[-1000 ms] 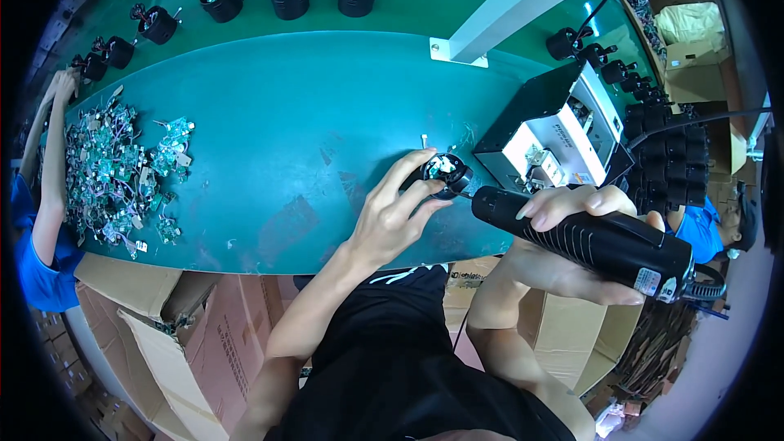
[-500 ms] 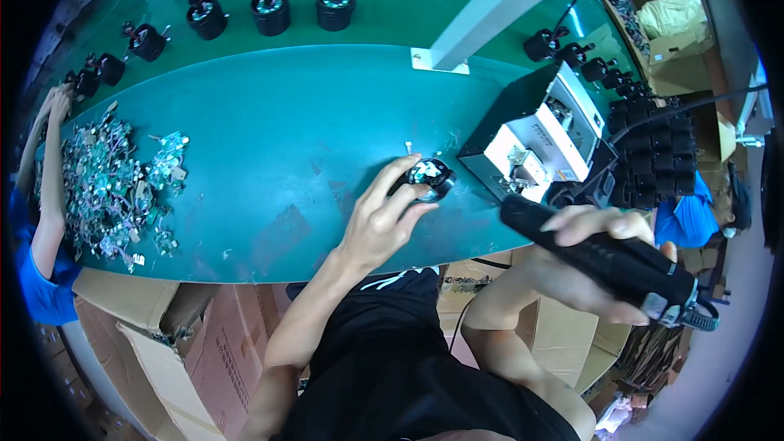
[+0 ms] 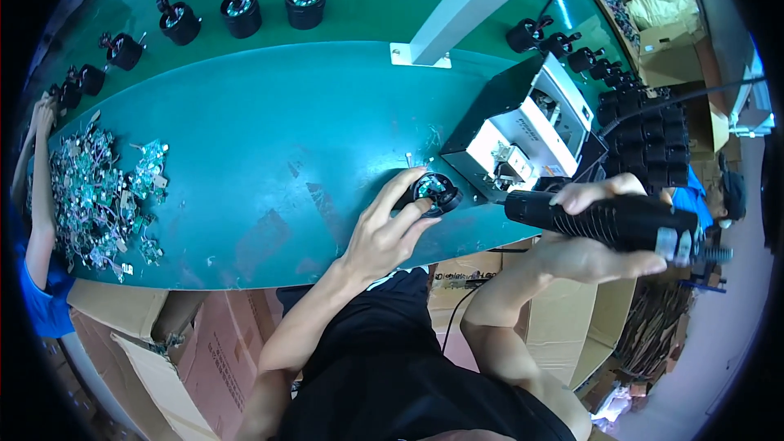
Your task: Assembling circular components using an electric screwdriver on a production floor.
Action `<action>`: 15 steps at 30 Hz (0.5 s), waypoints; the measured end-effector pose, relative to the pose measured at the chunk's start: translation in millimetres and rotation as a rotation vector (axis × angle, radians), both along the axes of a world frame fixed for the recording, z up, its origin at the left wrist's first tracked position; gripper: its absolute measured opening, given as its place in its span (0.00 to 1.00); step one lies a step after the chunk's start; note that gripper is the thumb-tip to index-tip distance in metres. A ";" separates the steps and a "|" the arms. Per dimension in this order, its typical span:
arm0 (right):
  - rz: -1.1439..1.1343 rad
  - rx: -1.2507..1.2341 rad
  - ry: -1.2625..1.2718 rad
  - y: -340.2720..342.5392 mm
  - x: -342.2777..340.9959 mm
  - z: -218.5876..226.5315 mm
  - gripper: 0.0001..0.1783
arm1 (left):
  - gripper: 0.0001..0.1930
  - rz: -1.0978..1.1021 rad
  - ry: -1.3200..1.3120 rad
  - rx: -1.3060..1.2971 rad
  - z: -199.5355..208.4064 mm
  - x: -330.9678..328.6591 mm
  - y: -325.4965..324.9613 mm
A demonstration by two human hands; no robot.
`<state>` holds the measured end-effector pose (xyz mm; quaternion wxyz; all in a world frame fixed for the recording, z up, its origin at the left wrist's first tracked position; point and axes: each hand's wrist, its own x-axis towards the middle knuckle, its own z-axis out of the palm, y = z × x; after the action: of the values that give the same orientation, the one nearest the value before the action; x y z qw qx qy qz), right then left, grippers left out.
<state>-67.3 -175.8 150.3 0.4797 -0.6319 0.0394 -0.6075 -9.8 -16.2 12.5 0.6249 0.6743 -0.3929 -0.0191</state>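
Observation:
My left hand (image 3: 380,233) grips a round black housing (image 3: 449,201) on the bench, its fingers curled over the rim and one fingertip reaching inside. A green circuit board shows in the open top of that housing. In my right hand (image 3: 584,261) is a black electric screwdriver (image 3: 608,219), held almost level, with the fingers wrapped round its body. Its bit points left, close to the lower front of a black-and-white screw feeder (image 3: 531,135). Whether the bit touches the feeder I cannot tell.
A pile of circuit boards with wires (image 3: 102,196) lies at the left, beside a co-worker's arm (image 3: 39,188). Several black housings (image 3: 305,6) stand along the far green strip. A metal post (image 3: 465,4) rises behind the feeder. Stacked black parts (image 3: 645,139) are at the right.
The screwdriver has swung from a slant to nearly level, its tip now by the feeder's lower front. My left hand still holds the housing, a finger reaching into it. The whole view has shifted slightly.

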 end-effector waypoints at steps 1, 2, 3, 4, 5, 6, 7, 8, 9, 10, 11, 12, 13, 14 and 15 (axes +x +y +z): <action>0.069 0.014 -0.039 0.8 0.7 0.2 0.44 | 0.12 0.014 -0.003 -0.018 -1.2 -0.7 -0.4; 0.073 0.021 -0.035 3.1 3.8 -0.4 0.44 | 0.12 0.018 0.001 -0.012 -2.9 -1.9 -0.2; 0.095 0.034 -0.061 7.1 9.7 -0.9 0.44 | 0.12 0.016 -0.007 -0.017 -4.8 -3.1 -0.1; 0.118 0.046 -0.089 11.1 18.2 -1.1 0.45 | 0.13 0.015 -0.017 -0.024 -6.2 -2.6 -0.5; 0.140 0.058 -0.119 14.4 26.0 -1.4 0.45 | 0.13 0.013 -0.028 -0.032 -7.1 -2.0 -0.7; 0.162 0.068 -0.148 15.6 31.4 -1.9 0.45 | 0.14 0.010 -0.039 -0.040 -7.5 -1.2 -0.6; 0.168 0.070 -0.147 15.1 34.6 -3.1 0.45 | 0.14 0.016 -0.037 -0.039 -7.6 -1.2 -0.4; 0.209 0.076 -0.117 14.5 37.7 -4.9 0.45 | 0.13 0.010 -0.040 -0.035 -7.4 -1.2 -0.1; 0.250 0.081 -0.087 14.0 40.6 -7.0 0.44 | 0.13 0.005 -0.042 -0.031 -7.2 -1.0 0.3; 0.291 0.085 -0.057 13.9 43.2 -9.0 0.44 | 0.13 -0.001 -0.044 -0.028 -7.2 -0.7 0.8; 0.332 0.090 -0.026 14.3 45.2 -10.7 0.44 | 0.13 -0.007 -0.045 -0.025 -7.3 -0.3 1.4; 0.337 0.089 -0.023 14.8 46.5 -11.9 0.44 | 0.13 -0.001 -0.042 -0.026 -7.4 -0.1 1.6; 0.327 0.089 -0.006 15.3 47.6 -13.1 0.44 | 0.12 -0.005 -0.036 -0.029 -7.5 0.2 1.7; 0.316 0.089 0.011 15.8 48.6 -14.2 0.44 | 0.12 -0.010 -0.029 -0.032 -7.7 0.5 1.6; 0.304 0.089 0.028 16.1 49.3 -15.3 0.44 | 0.12 -0.016 -0.023 -0.035 -8.0 0.7 1.4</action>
<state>-18.0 -159.8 135.0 0.5931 -0.6171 -0.0230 -0.5166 -9.1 -14.8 4.6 0.6319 0.6603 -0.4057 -0.0094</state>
